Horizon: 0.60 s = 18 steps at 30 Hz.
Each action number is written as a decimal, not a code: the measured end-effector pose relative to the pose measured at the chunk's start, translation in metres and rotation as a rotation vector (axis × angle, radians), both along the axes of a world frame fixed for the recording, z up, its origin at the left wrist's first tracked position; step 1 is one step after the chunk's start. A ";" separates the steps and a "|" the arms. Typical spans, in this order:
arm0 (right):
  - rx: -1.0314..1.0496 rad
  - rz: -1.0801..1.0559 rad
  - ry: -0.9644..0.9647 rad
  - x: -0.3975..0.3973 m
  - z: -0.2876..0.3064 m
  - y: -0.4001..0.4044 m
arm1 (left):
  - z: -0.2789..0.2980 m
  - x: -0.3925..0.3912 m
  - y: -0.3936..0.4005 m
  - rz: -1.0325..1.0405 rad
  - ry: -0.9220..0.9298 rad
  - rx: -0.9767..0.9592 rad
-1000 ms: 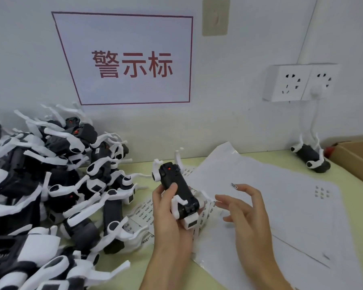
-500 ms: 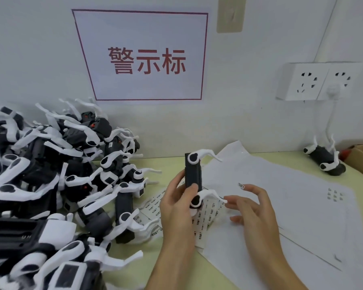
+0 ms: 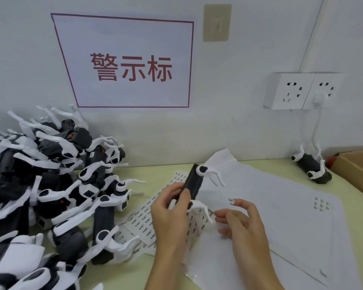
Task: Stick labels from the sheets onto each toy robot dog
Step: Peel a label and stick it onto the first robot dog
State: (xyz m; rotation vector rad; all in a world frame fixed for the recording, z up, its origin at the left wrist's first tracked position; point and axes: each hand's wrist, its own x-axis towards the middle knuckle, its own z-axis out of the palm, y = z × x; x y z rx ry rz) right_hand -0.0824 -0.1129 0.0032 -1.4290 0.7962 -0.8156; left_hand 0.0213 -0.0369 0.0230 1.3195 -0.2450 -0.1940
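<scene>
In the head view the left hand (image 3: 169, 214) grips a black plastic toy robot dog with white legs (image 3: 194, 185), its fingers and thumb curled round the lower body, holding it tilted above the pale green desk (image 3: 344, 197). The right hand (image 3: 242, 222) is just beside it, fingers loosely bent, with a small printed label (image 3: 231, 200) stuck on the raised fingertip. Beneath both hands lie strips of printed label sheets (image 3: 147, 214) and large white backing sheets (image 3: 281, 206). A heap of black-and-white toy dogs (image 3: 57, 185) fills the desk's left side. One more toy dog (image 3: 311, 169) lies on its back at the far right, near a brown cardboard box (image 3: 358, 170)
</scene>
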 end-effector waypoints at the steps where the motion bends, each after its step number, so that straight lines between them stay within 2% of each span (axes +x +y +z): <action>1: -0.001 -0.010 -0.015 -0.001 0.002 0.000 | 0.001 0.003 0.001 0.001 0.008 -0.010; 4: -0.065 -0.034 -0.062 -0.004 0.012 -0.001 | 0.007 0.011 0.001 -0.030 -0.005 -0.036; 9: -0.342 0.031 -0.091 0.003 0.051 -0.022 | 0.006 0.014 0.003 -0.119 -0.047 -0.001; 15: -0.201 0.304 0.047 0.042 0.079 -0.053 | 0.006 0.017 0.002 -0.281 -0.086 -0.016; 18: -0.244 0.310 0.032 0.055 0.073 -0.054 | 0.004 0.017 0.002 -0.317 -0.097 -0.036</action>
